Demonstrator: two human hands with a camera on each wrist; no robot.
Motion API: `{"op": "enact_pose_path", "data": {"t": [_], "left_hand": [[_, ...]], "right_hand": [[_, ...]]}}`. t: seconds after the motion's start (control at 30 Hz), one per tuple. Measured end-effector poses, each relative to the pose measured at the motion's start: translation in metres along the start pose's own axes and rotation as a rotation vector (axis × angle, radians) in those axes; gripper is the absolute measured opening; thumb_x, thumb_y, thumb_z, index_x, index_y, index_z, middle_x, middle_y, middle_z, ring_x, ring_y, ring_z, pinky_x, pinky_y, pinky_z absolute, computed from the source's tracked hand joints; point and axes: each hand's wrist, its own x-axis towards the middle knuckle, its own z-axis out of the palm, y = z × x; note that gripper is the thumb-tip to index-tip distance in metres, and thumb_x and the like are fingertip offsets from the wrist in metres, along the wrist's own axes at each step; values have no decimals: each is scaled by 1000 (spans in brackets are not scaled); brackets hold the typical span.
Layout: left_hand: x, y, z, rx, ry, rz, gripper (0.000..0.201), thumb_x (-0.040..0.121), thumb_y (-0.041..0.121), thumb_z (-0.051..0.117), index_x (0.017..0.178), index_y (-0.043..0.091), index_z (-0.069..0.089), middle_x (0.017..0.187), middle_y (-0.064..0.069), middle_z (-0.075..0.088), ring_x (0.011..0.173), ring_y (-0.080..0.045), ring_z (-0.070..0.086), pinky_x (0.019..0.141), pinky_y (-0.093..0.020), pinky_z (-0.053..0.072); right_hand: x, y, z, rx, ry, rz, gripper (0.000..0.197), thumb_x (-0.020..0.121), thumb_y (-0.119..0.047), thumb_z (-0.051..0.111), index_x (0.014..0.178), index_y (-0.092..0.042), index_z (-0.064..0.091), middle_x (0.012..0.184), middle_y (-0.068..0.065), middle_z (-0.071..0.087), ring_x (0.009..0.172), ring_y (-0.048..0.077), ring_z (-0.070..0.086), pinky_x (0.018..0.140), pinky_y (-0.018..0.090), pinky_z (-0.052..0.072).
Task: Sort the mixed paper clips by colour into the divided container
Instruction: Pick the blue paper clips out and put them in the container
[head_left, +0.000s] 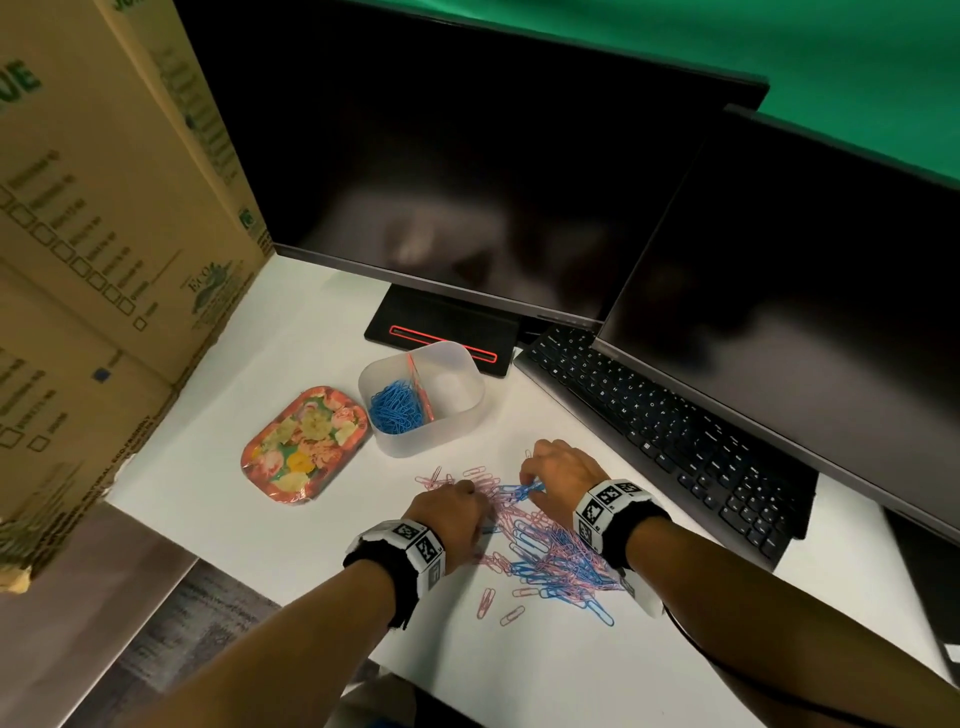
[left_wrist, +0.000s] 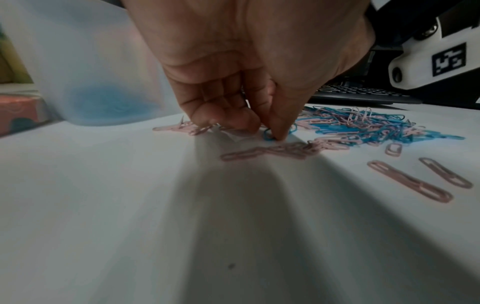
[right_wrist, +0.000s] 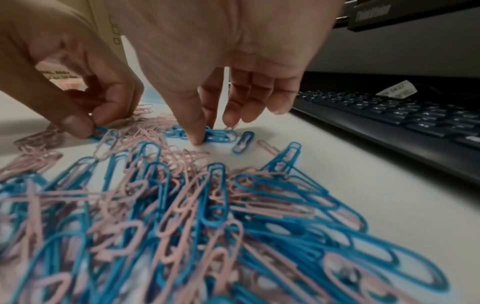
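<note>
A mixed pile of pink and blue paper clips (head_left: 550, 551) lies on the white desk between my wrists. Behind it stands the translucent divided container (head_left: 441, 439), with blue clips (head_left: 397, 408) in its left compartment; nothing shows in the right one. My left hand (left_wrist: 267, 132) pinches a single blue clip (right_wrist: 98, 130) at the pile's far left edge, among pink clips. My right hand (right_wrist: 205, 132) pinches a small bunch of blue clips (right_wrist: 221, 136) between thumb and forefinger at the pile's far edge, its other fingers hanging loose.
A floral tin (head_left: 306, 447) lies left of the container. A black keyboard (head_left: 670, 441) runs along the right, close to my right hand. Two dark monitors (head_left: 467, 182) stand behind, and cardboard boxes (head_left: 104, 234) wall off the left side.
</note>
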Motion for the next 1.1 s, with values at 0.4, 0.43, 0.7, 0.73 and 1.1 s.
{"op": "enact_pose_path", "data": {"t": [0.4,0.43,0.7,0.73,1.1], "left_hand": [[8,-3,-2,-499,219,-109,21,81,5,53,91,21,63,78,0,68,72,-16,59,68,-18,44],[11,-3,-2,-555,243,-124,28,82,4,53,98,26,62,69,3,63,67,-14,55,67,-18,43],[25,18,-16,-1405,177,-323,23,86,-12,46,90,4,62,64,-14,56,46,-16,56,55,-28,53],[25,21,-17,-1488,176,-337,23,86,-13,44,86,3,60,67,-17,55,49,-20,56,54,-30,53],[20,44,-20,-1904,53,-336,31,95,34,44,86,8,58,76,-10,57,67,-23,58,65,-35,51]], "right_hand": [[-11,7,-11,350,-3,251,11,81,-24,66,71,-26,62,81,-3,65,80,21,65,73,30,57],[-14,9,-11,417,18,268,14,80,-24,68,67,-26,61,75,-4,65,76,20,66,70,29,57],[-40,12,-29,1076,34,246,6,79,-3,73,79,-9,70,69,-1,71,58,11,54,53,16,44],[-43,11,-30,1145,29,251,6,79,0,71,82,-5,69,64,-4,69,54,10,51,48,15,40],[-50,-18,-35,1255,109,248,7,79,-2,73,85,-4,71,65,2,68,47,3,57,48,14,44]]}}
